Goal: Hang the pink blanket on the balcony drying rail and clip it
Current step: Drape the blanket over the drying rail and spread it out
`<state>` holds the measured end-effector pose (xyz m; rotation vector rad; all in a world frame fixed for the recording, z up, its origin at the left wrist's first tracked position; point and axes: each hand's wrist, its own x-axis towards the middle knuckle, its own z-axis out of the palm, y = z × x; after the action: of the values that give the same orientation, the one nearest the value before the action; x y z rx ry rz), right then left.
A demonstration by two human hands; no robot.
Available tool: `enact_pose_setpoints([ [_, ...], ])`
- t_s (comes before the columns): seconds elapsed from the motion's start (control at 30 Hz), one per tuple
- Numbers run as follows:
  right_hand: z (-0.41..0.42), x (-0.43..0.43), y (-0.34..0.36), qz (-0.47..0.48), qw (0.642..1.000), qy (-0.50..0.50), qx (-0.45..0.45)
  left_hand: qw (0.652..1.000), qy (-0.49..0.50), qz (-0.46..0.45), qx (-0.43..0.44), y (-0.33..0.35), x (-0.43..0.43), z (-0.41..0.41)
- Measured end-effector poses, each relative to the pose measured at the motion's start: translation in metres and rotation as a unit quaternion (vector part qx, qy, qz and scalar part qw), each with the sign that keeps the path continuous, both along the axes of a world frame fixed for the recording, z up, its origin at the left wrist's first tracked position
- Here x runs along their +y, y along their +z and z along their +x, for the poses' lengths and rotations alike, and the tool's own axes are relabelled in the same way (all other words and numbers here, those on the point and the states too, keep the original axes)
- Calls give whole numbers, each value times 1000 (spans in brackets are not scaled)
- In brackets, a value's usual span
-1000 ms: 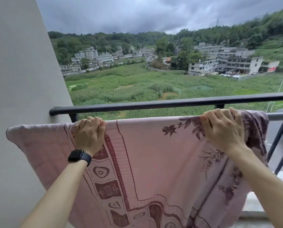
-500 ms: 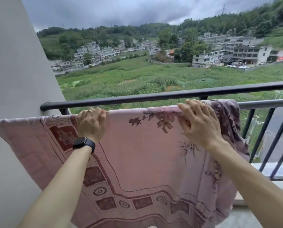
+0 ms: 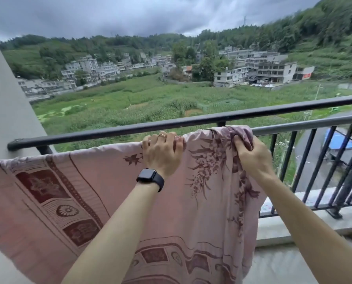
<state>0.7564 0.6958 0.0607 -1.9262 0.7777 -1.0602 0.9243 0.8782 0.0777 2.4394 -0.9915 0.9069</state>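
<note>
The pink woven blanket with dark red floral and border patterns (image 3: 109, 191) hangs draped over the grey metal drying rail (image 3: 306, 125), just behind which runs a black metal handrail (image 3: 130, 130). The left hand (image 3: 162, 152), a black smartwatch (image 3: 150, 177) on its wrist, curls its fingers over the blanket's top fold. To its right, the right hand (image 3: 250, 156) grips the bunched end of the cloth at the rail.

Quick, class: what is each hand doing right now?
Left hand: grips the pink blanket at its top edge.
Right hand: grips the blanket's bunched end.
</note>
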Motion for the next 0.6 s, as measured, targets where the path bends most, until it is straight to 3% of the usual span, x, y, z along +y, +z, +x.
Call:
enact_pose_setpoints([
  [0.13, -30, -57, 25, 40, 991, -79, -105, 999, 16, -3, -34, -9, 1, 10],
  [0.2, -40, -76, 24, 63, 988, -74, -119, 999, 16, -1, -40, -10, -1, 10],
  [0.27, -44, -92, 13, 161, 975, -29, -153, 999, 22, -8, -35, -11, -3, 5],
  [0.3, -47, -97, 6, 243, 955, 38, -166, 999, 26, -14, -32, -11, -4, 4],
  [0.37, -60, -105, 0, 392, 878, 238, -139, 998, 41, -20, -31, -11, -2, 5],
  [0.4, -66, -110, -2, 437, 828, 329, -122, 998, 48, -21, -27, -10, -1, 6],
  [0.47, -72, -120, -4, 490, 754, 416, -138, 997, 64, -27, -14, -9, -4, 2],
  [0.5, -71, -125, -2, 495, 749, 417, -140, 996, 78, -33, -10, -7, -8, -2],
  [0.6, -59, -128, 10, 464, 796, 379, -88, 990, 129, -51, 14, -4, -22, -15],
])
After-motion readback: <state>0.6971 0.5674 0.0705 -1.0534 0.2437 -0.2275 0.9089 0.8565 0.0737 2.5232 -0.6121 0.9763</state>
